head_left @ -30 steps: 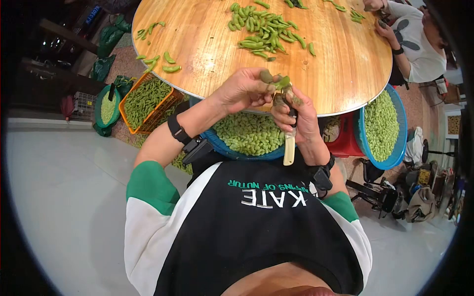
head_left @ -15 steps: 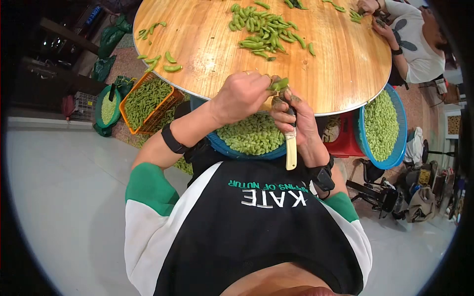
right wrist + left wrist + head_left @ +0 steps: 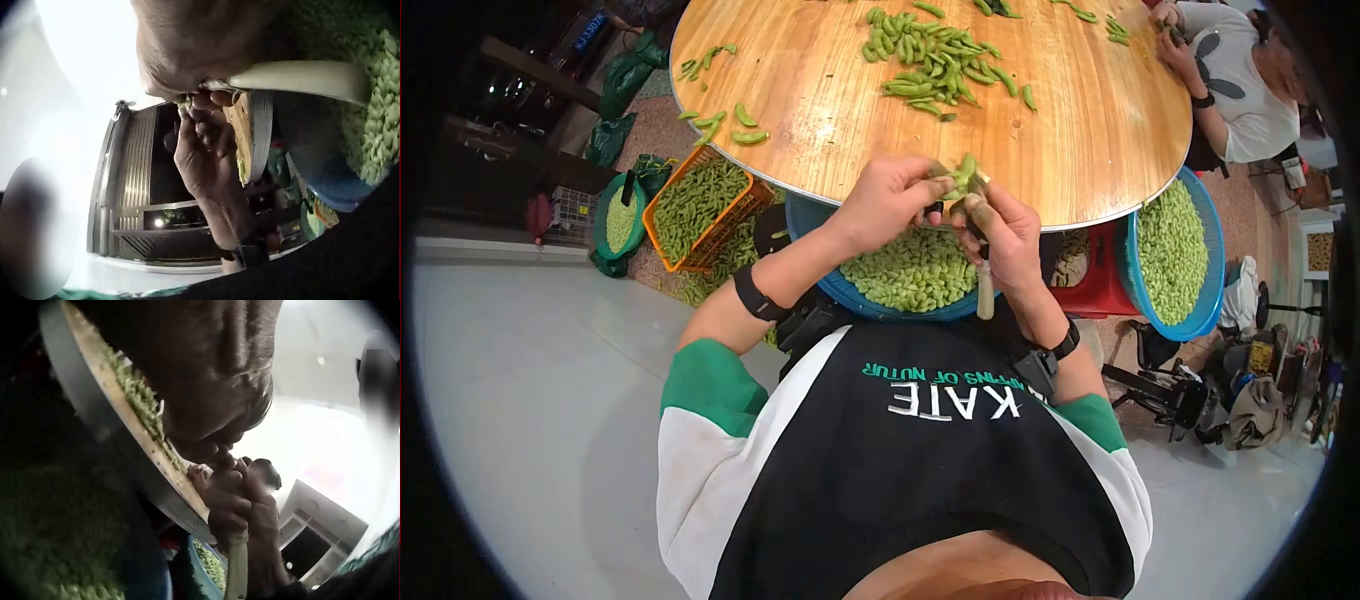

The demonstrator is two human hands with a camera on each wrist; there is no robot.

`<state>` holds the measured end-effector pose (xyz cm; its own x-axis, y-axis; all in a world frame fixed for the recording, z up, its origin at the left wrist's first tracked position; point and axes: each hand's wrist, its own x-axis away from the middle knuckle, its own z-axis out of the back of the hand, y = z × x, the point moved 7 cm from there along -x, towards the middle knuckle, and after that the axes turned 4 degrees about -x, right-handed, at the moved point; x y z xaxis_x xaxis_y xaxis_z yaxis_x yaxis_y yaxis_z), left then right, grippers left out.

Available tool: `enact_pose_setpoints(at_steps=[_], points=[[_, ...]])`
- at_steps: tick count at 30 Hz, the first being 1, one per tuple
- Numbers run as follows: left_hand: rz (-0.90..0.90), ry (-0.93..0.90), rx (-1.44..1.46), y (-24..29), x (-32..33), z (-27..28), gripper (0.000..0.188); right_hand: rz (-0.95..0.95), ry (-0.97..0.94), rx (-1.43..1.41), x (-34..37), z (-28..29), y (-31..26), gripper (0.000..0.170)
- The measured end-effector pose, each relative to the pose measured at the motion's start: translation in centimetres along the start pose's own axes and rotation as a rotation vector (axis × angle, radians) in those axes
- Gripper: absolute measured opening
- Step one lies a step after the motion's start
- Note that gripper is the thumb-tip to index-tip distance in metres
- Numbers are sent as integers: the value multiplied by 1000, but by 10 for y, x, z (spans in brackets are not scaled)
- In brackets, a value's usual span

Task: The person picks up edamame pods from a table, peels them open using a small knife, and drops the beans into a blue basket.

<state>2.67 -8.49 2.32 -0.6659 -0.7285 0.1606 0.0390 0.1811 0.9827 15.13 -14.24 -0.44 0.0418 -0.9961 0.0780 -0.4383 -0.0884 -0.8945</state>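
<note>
Over the near edge of the round wooden table (image 3: 820, 150), my left hand (image 3: 890, 208) pinches a green edamame pod (image 3: 967, 168) between thumb and fingers. My right hand (image 3: 1008, 240) grips a small knife (image 3: 985, 292), its cream handle pointing down toward my body. The handle (image 3: 300, 81) shows plainly in the right wrist view; the fingers hide most of the blade. Both hands' fingertips meet at the pod. Beneath them sits a blue basin (image 3: 835, 290) full of shelled green beans (image 3: 910, 272).
A pile of pods (image 3: 940, 60) lies mid-table, with a few strays (image 3: 750, 137) at left. An orange crate (image 3: 745, 205) of pods stands at left, a blue tub (image 3: 1215, 270) of shelled beans at right. Another person (image 3: 1245, 90) works at the table's far right.
My left hand turned over, palm down, then shifted slightly, still at the pod. My right hand tilted, its thumb now pressing in, and the knife handle rose a little.
</note>
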Motion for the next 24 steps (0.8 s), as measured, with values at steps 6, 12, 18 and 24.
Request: enact_pose_setpoints(at_steps=[6, 12, 18, 24], points=[[-163, 75, -321, -1, 6, -5, 16, 477, 156, 576, 0, -4, -23, 41], [-140, 74, -490, 4, 14, -10, 14, 552, 131, 988, 5, -16, -39, 45], [-222, 143, -536, 3, 20, -10, 13, 701, 49, 962, 7, -20, -42, 30], [-217, 31, -701, 8, 42, -18, 13, 583, 16, 988, 3, -17, -26, 19]])
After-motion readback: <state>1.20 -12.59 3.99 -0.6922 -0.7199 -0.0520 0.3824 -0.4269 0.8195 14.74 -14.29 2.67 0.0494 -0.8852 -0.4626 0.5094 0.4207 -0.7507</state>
